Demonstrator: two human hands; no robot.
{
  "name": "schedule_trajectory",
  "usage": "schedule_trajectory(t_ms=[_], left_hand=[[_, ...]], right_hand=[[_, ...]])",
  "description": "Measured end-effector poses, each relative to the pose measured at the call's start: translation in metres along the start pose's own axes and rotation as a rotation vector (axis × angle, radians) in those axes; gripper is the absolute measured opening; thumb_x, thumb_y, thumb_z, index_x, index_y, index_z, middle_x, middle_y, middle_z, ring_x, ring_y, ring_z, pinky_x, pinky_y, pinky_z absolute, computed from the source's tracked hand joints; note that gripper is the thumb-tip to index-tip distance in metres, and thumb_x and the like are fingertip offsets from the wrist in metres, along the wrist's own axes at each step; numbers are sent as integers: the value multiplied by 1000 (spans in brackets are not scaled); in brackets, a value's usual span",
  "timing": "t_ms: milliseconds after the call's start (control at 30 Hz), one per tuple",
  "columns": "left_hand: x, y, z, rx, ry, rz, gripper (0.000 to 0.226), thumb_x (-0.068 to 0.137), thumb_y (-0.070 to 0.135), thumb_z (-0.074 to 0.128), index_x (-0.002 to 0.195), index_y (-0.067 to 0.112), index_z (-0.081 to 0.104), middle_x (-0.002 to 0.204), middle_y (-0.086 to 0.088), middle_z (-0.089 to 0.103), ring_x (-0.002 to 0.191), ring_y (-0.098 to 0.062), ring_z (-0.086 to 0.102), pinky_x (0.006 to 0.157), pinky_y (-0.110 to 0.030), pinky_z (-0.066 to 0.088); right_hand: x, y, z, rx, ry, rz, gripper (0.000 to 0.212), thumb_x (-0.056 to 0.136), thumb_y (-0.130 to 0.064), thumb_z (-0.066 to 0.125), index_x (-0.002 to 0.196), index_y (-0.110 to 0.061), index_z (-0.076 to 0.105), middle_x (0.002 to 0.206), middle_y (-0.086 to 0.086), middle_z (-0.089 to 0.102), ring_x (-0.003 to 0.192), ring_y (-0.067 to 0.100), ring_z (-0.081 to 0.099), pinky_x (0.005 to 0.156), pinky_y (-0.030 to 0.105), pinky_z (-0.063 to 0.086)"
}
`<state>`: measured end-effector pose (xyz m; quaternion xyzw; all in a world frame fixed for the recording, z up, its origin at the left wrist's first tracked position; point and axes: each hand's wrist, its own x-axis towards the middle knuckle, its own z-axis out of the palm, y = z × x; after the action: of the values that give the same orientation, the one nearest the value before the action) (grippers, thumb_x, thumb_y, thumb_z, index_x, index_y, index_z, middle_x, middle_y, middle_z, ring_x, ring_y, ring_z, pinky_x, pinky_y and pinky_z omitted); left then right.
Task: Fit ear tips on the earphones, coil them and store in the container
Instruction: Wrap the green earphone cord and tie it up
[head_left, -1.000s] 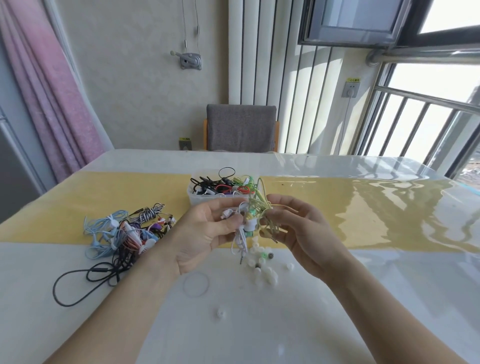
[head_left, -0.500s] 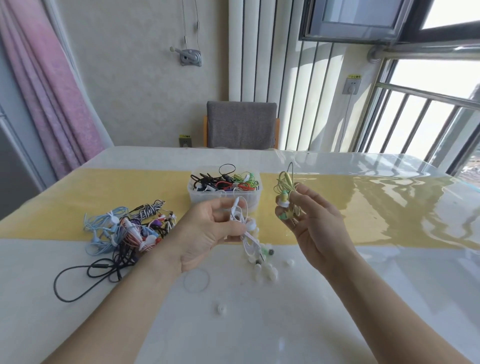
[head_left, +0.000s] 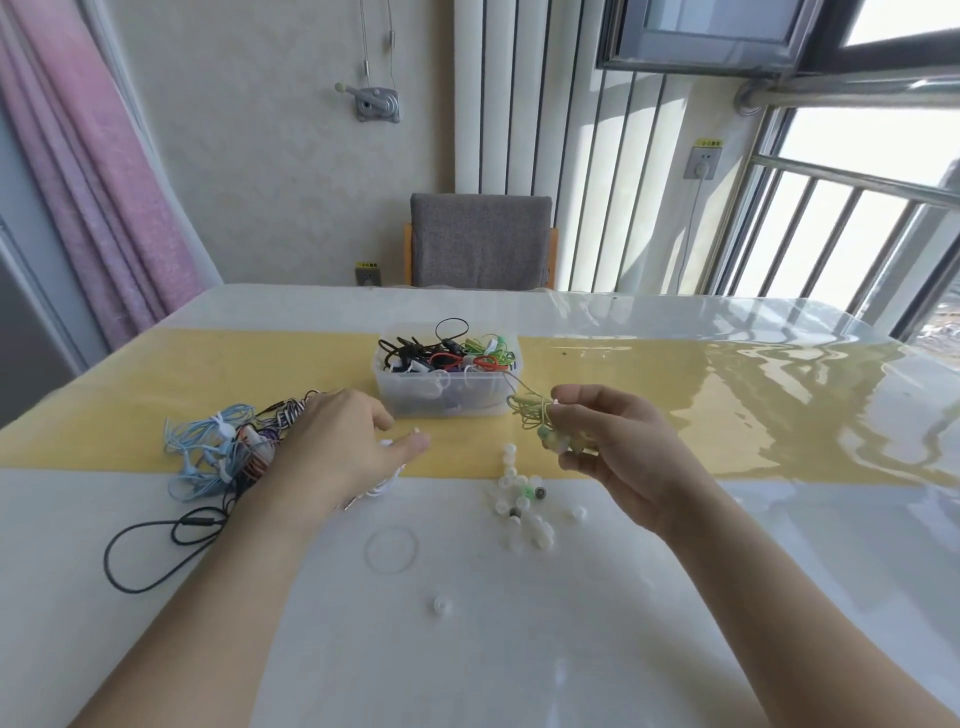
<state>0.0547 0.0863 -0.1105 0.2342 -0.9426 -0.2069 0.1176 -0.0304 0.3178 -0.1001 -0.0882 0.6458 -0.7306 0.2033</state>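
Green earphones held up in the right hand, just in front of the container.

The right hand (head_left: 618, 447) pinches the coiled green earphones (head_left: 535, 415) beside the clear container (head_left: 447, 387). The left hand (head_left: 337, 447) rests on white earphones (head_left: 384, 480) on the desk (head_left: 519, 649), its grip half hidden, cannot tell. Loose ear tips (head_left: 522, 506) lie between the hands.

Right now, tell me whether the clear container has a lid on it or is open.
Open. The clear container shows no lid; coiled earphones of several colours poke above its rim.
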Motion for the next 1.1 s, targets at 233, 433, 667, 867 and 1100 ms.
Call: schedule_trajectory(t_ms=[233, 433, 667, 867, 1100], left_hand=[[-13, 32, 18, -181, 182, 653, 72, 70, 39, 82, 135, 30, 52, 130, 10, 48, 124, -13, 38, 106, -34, 32], [-28, 49, 36, -419, 56, 824, 55, 80, 24, 78, 133, 26, 59, 126, 13, 56, 120, -7, 53, 101, -32, 44], [-29, 49, 32, -736, 111, 614, 21, 76, 30, 78, 97, 29, 75, 94, 8, 71, 87, -14, 66, 67, -31, 51], [-32, 51, 29, -980, -84, 439, 21, 75, 32, 74, 96, 31, 78, 94, 8, 73, 84, -7, 67, 74, -36, 55], [-30, 51, 33, -1036, -91, 354, 27, 83, 27, 69, 103, 11, 75, 81, 2, 73, 72, -12, 63, 57, -12, 45]], right_hand=[[0, 0, -3, -41, 12, -17, 33, 81, 0, 77, 111, -2, 63, 79, 12, 73, 64, 21, 62, 60, 28, 50], [-4, -5, -7, 5, -272, 110, 36, 86, -3, 68, 121, 4, 63, 91, 17, 68, 79, 23, 59, 69, 28, 55], [-10, -19, -15, 229, -381, 235, 48, 81, -13, 64, 127, 0, 58, 98, 26, 72, 79, 28, 74, 75, 30, 63], [-7, -14, -17, 65, -270, 70, 41, 65, -1, 75, 105, 2, 69, 94, 23, 74, 76, 26, 73, 67, 23, 60], [-4, -3, -12, -423, -114, -307, 6, 86, -21, 76, 90, -17, 77, 77, -3, 73, 68, 12, 63, 62, 28, 51]])
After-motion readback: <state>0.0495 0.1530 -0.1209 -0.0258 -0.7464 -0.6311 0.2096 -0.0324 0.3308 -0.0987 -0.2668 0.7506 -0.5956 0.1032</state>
